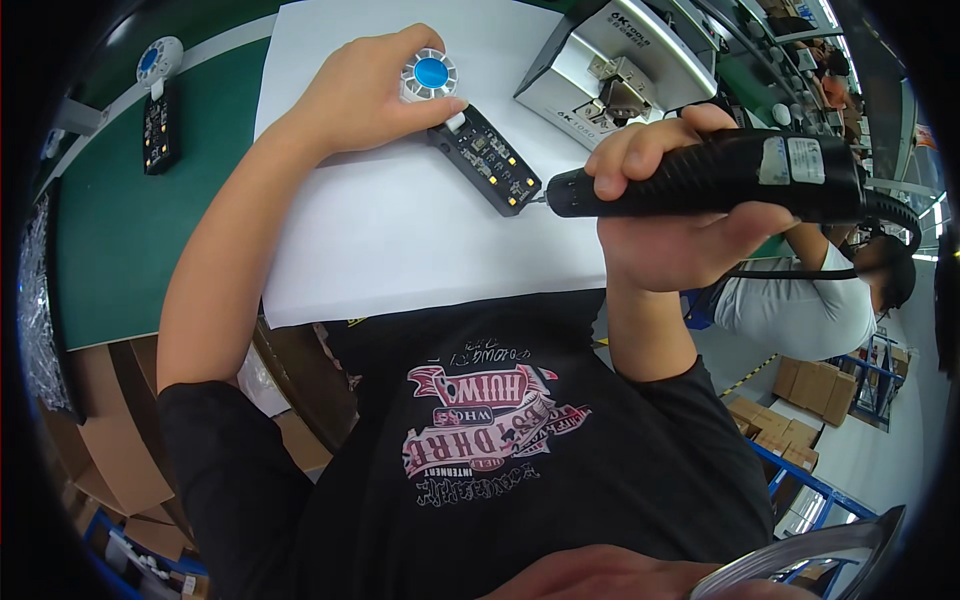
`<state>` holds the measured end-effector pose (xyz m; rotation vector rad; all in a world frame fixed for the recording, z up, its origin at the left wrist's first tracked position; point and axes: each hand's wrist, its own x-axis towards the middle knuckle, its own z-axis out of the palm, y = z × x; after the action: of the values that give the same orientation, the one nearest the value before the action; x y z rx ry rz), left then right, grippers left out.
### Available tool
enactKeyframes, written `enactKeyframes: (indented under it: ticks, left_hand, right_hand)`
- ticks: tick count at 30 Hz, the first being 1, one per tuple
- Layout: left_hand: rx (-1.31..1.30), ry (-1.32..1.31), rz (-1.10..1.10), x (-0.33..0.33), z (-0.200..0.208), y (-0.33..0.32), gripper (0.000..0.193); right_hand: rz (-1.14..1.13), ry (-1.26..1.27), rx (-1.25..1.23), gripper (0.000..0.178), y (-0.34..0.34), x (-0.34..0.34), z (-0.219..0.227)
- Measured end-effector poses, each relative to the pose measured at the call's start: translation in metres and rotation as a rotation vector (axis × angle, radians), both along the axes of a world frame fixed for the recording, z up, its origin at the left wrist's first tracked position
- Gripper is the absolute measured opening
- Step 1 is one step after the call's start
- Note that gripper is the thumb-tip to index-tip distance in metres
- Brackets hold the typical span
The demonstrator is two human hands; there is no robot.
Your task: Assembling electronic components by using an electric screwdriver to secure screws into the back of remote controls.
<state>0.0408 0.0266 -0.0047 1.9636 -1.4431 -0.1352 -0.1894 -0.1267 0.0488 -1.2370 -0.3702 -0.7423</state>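
Observation:
My left hand (pixel 375 90) grips a round white piece with a blue centre (pixel 430 72) between thumb and fingers. Joined to it by a short white neck is a black housing with a circuit board and small yellow parts (pixel 487 160), lying slanted on white paper (pixel 420 230). A black corded electric screwdriver (pixel 710 180) lies sideways in my right hand (pixel 680 235), fingers wrapped round its body. The screwdriver's bit reaches the near right corner of the housing. Whether it sits in a screw there is too small to tell.
A silver box-shaped screw feeder (pixel 620 75) stands behind the screwdriver. On the green mat (pixel 110 250) at the far left lies a second, similar unit (pixel 158 125). Clear plastic wrap (pixel 40 300) runs along the left edge. A person in a white shirt (pixel 790 310) sits at right.

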Motion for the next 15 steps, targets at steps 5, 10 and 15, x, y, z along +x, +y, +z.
enactKeyframes:
  ticks: [5,10,15]
  left_hand:
    - [0.015,0.032,-0.013,0.0,0.002,0.001,0.05]
    - [0.0,0.006,-0.001,0.0,0.001,0.001,0.055]
    - [0.013,0.014,-0.002,-0.002,0.001,0.001,0.051]
  right_hand:
    - [0.002,0.006,-0.014,0.093,0.001,-0.001,-0.001]
    - [0.015,-0.003,-0.023,0.093,0.004,0.0,-0.001]
    - [-0.082,0.073,0.053,0.099,0.013,-0.001,0.003]
